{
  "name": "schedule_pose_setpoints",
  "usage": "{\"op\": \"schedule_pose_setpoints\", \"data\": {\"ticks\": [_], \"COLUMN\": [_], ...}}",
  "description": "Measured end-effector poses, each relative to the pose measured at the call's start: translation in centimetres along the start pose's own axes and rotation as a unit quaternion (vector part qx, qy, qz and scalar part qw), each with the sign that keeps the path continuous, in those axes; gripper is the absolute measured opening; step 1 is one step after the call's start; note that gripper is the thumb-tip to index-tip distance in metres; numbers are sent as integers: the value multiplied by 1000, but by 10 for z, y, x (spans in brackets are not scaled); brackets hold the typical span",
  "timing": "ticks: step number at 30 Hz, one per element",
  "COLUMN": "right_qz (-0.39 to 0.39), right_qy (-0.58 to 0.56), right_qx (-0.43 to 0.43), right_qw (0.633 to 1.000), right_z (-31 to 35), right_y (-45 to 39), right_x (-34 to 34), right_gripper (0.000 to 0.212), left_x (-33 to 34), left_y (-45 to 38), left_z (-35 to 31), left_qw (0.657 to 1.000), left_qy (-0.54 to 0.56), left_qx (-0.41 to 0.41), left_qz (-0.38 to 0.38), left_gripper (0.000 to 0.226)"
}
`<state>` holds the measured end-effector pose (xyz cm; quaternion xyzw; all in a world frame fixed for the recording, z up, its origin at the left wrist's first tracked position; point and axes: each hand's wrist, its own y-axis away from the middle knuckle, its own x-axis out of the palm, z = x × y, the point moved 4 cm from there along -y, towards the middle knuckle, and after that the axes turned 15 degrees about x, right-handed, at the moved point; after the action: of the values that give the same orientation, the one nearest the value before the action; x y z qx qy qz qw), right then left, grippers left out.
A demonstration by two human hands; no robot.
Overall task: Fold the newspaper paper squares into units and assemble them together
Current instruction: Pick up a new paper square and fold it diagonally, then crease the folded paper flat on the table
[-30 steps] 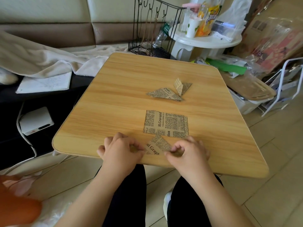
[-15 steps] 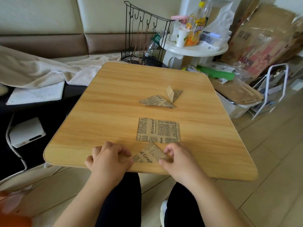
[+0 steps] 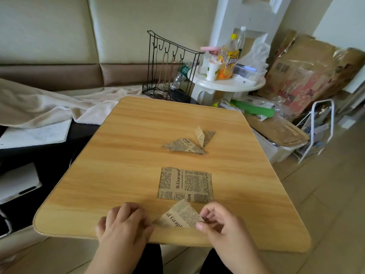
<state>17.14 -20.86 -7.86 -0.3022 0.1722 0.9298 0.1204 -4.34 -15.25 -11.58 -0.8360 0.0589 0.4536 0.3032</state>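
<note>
A: What are the hands doing at the bottom of the frame?

B: Both are on the partly folded newspaper piece (image 3: 180, 217) at the near edge of the wooden table (image 3: 122, 175). The left hand (image 3: 123, 224) has its fingers curled over the piece's left corner, pinning it against the wood. The right hand (image 3: 219, 224) pinches the right corner between thumb and fingertips.

A: Is the piece flat?

B: No. It forms a rough triangle whose upper tip lifts off the table, just overlapping the lower edge of the next sheet.

A: Which sheet is that?

B: A flat newspaper square (image 3: 185, 184), unfolded, lying in the lower middle of the frame, directly above the hands.

A: And further up?

B: Near the centre of the frame lie two folded units: a flat triangular one (image 3: 182, 146) and, touching its right end, a smaller one (image 3: 204, 136) with a flap standing up.

A: Beyond the table?

B: A black wire rack (image 3: 169, 66) stands at upper centre, a white round side table (image 3: 229, 85) with bottles and a cup to its right, and cardboard (image 3: 308, 76) leans in the upper right. A beige blanket (image 3: 39, 107) lies at the left.
</note>
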Motion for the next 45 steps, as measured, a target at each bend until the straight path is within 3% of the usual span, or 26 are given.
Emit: {"op": "schedule_pose_setpoints", "data": {"ticks": [4, 7, 12, 15, 18, 20, 22, 26, 32, 35, 36, 39, 42, 45], "right_qz": [-2, -35, -51, -126, -164, -87, -9, 8, -60, -113, -130, -196, -246, -269], "right_qy": [-148, -165, -46, 79, 133, 153, 218, 282, 257, 262, 260, 231, 216, 204], "right_qx": [21, 14, 21, 28, -35, -97, -137, -149, -193, -227, -231, -268, -340, -375], "right_qw": [989, 986, 997, 988, 977, 980, 966, 948, 945, 931, 929, 915, 882, 863], "right_z": [10, 31, 57, 55, 60, 60, 54, 30, 27, 29, 29, 32, 34, 31], "right_y": [-21, -68, -153, -178, -158, -129, -99, -79, -69, -60, -56, -40, -13, 11], "right_x": [-20, -36, -31, -26, -23, -16, -4, 12, 14, 16, 15, 14, 19, 22], "right_gripper": [26, 23, 25, 39, 38, 34, 45, 65, 27, 6, 3, 19, 14, 16], "left_x": [1, 1, -2, -5, -6, -5, -5, -7, -13, -20, -23, -25, -19, -18], "left_y": [0, 2, 2, 1, 0, 1, 3, -1, -3, -6, -7, -6, -6, -6], "left_z": [6, 8, 13, 14, 12, 11, 9, 4, 1, -5, -8, -25, -50, -58], "left_qw": [997, 995, 988, 985, 982, 983, 987, 988, 983, 978, 977, 961, 954, 962], "left_qy": [55, 87, 122, 138, 138, 137, 122, 120, 141, 157, 165, 250, 280, 262], "left_qx": [-45, -57, -67, -69, -80, -80, -75, -78, -96, -126, -128, -115, -74, -58], "left_qz": [-8, 5, 60, 80, 101, 87, 73, 64, 62, 49, 30, 20, 72, 47], "left_gripper": [29, 25, 29, 35, 43, 36, 32, 35, 47, 17, 18, 53, 82, 75]}}
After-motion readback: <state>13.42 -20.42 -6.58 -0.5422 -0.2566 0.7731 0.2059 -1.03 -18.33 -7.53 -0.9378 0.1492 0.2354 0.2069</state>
